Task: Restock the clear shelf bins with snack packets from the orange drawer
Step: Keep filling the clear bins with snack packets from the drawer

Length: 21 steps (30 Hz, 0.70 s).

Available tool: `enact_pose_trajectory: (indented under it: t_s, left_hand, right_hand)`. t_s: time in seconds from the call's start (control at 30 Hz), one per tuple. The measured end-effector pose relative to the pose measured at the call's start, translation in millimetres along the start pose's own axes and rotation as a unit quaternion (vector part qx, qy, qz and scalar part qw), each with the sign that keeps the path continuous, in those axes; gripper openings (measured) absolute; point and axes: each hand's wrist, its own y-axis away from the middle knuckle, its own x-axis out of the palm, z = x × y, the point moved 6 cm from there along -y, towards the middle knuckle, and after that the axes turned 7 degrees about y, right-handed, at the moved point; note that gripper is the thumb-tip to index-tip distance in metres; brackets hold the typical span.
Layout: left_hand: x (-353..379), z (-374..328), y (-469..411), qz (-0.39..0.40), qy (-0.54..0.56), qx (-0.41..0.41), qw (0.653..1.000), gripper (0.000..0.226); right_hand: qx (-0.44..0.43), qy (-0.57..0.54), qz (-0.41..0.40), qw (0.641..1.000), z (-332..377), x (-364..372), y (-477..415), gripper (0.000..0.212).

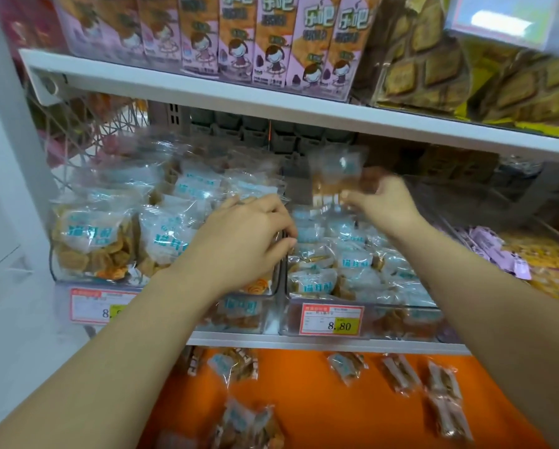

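We pinch a blurred snack packet [336, 175] in our right hand [383, 202] above the right clear bin [401, 315]. Our left hand [249, 236] curls at the left bin [54, 267], and we cannot tell whether it grips anything. Loose packets [347, 367] lie in the orange drawer [304, 403] below.

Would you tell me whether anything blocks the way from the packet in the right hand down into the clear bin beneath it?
Nothing visible does. The packet, pinched by the right hand, hangs over the open right bin; the left hand is off to the side, at the divider.

Heaped snack packets [352, 257] in clear bins [398, 311], others on orange drawer [304, 400]
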Motion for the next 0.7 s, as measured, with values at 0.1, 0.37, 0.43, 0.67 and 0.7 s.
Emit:
enact_pose_trajectory:
  t_s: [0.1,0.37,0.43,0.67,0.7]
  left_hand:
    - [0.9,0.5,0.3,-0.008,0.001,0.000,1.000,0.023]
    - [1.3,2.6,0.6,-0.036,0.009,0.023,0.999,0.022]
    - [2.0,3.5,0.4,-0.042,0.006,0.027,0.999,0.020]
    - [4.6,4.3,-0.7,-0.044,0.006,0.028,0.999,0.032]
    - [4.3,3.9,-0.6,-0.045,0.008,0.030,0.998,0.030]
  right_hand:
    - [0.096,-0.090,-0.023,0.991,-13.9,24.1,-21.6,0.028]
    - [0.072,0.072,-0.076,0.992,-16.7,74.6,-78.1,0.007]
    - [0.065,0.083,-0.101,0.989,-18.1,73.1,-85.3,0.012]
    - [-0.002,0.246,-0.019,0.969,-19.7,83.5,-93.8,0.016]
    - [-0.007,0.240,-0.014,0.971,-20.0,83.4,-93.4,0.015]
